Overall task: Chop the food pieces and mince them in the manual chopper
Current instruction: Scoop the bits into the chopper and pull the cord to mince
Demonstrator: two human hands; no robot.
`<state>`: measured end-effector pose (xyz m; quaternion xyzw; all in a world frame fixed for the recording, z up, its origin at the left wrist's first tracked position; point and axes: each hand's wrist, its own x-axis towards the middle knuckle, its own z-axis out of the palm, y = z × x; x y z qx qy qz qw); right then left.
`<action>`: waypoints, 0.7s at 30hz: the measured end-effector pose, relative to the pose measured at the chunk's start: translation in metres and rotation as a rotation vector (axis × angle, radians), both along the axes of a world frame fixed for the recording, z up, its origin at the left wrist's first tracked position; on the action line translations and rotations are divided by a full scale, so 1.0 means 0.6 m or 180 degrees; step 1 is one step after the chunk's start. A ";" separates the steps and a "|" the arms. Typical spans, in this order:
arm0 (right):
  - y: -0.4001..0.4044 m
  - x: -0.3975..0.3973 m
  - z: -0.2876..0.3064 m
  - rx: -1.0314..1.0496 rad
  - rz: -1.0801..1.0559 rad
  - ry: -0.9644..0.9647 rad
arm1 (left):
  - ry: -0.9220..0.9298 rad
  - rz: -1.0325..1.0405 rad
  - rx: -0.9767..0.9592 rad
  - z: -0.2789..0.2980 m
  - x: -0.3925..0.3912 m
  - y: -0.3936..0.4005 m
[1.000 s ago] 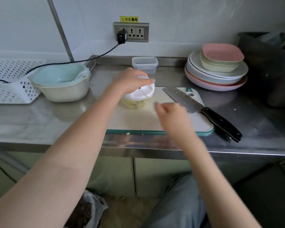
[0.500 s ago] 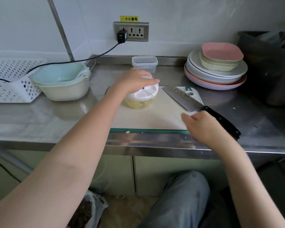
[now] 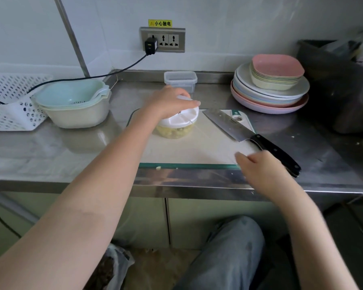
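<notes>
The manual chopper [image 3: 181,120], a clear bowl with a white lid, stands at the back left of the white cutting board [image 3: 197,150]. Minced yellowish food [image 3: 174,132] fills its bowl. My left hand [image 3: 170,101] presses down on the lid, fingers curled over its top. My right hand [image 3: 258,166] is at the board's front right corner with curled fingers, and a thin pull cord [image 3: 214,143] runs taut from the lid to it. A cleaver [image 3: 224,124] with a black handle lies on the board's right side, just behind my right hand.
A clear lidded container [image 3: 180,79] stands behind the chopper. Stacked plates and bowls [image 3: 270,95] are at the back right, nested colander bowls [image 3: 71,103] and a white basket [image 3: 8,101] at the left. A food scrap [image 3: 158,168] lies by the board's front edge.
My right hand has drawn away from the chopper toward the board's front right corner, pulling the cord out. My left hand has stayed on the lid.
</notes>
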<state>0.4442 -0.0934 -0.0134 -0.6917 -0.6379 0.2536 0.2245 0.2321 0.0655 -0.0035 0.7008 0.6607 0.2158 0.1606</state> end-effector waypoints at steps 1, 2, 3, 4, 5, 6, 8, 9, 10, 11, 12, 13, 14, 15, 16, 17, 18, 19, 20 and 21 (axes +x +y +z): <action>0.015 -0.028 -0.001 0.0186 0.0147 0.0106 | 0.0022 -0.0012 -0.0012 0.001 0.003 -0.003; 0.032 -0.060 -0.005 0.0328 0.0294 0.0276 | 0.0008 -0.0041 -0.0020 0.002 0.006 -0.006; 0.044 -0.093 -0.007 0.0395 0.0438 0.0447 | -0.0041 -0.0063 -0.0032 0.003 0.006 -0.008; 0.051 -0.114 -0.008 0.0423 0.0534 0.0549 | -0.0086 -0.0075 -0.0034 0.002 0.006 -0.010; 0.055 -0.119 -0.011 0.0430 0.0519 0.0568 | -0.0095 -0.0071 -0.0040 0.002 0.004 -0.010; 0.054 -0.105 -0.013 0.0373 0.0416 0.0540 | -0.0096 -0.0073 -0.0041 0.003 0.003 -0.009; 0.031 -0.041 -0.019 0.0092 0.0156 0.0335 | -0.0114 -0.0055 -0.0076 0.003 0.001 -0.005; 0.014 -0.008 -0.020 -0.0104 0.0015 0.0233 | -0.0108 -0.0037 -0.0093 0.003 0.001 -0.005; -0.001 0.016 -0.016 -0.0253 -0.0089 0.0185 | -0.0088 -0.0024 -0.0076 0.004 0.002 -0.005; -0.007 0.026 -0.013 -0.0294 -0.0119 0.0125 | -0.0051 -0.0012 -0.0058 0.004 0.003 -0.005; -0.006 0.021 -0.009 -0.0186 -0.0062 0.0069 | -0.0021 -0.0009 -0.0047 0.003 0.007 -0.006; 0.002 -0.001 -0.003 0.0004 0.0083 0.0072 | 0.0008 -0.0020 -0.0042 0.003 0.010 -0.008; 0.014 -0.030 0.002 0.0193 0.0267 0.0155 | 0.0033 -0.0046 -0.0024 0.003 0.013 -0.010; 0.024 -0.063 0.008 0.0313 0.0449 0.0271 | 0.0083 -0.0072 -0.0015 0.003 0.014 -0.012; 0.031 -0.091 0.012 0.0358 0.0604 0.0333 | 0.0129 -0.0086 -0.0009 0.004 0.013 -0.013; 0.035 -0.104 0.011 0.0352 0.0661 0.0324 | 0.0158 -0.0085 -0.0025 0.003 0.011 -0.013; 0.036 -0.099 0.006 0.0303 0.0586 0.0259 | 0.0163 -0.0083 -0.0042 0.003 0.009 -0.013; 0.032 -0.077 0.000 0.0190 0.0427 0.0158 | 0.0170 -0.0093 -0.0061 0.004 0.008 -0.013; 0.023 -0.044 -0.007 0.0030 0.0246 0.0047 | 0.0171 -0.0110 -0.0076 0.005 0.008 -0.013; 0.009 -0.010 -0.011 -0.0126 0.0065 -0.0052 | 0.0172 -0.0118 -0.0079 0.006 0.008 -0.012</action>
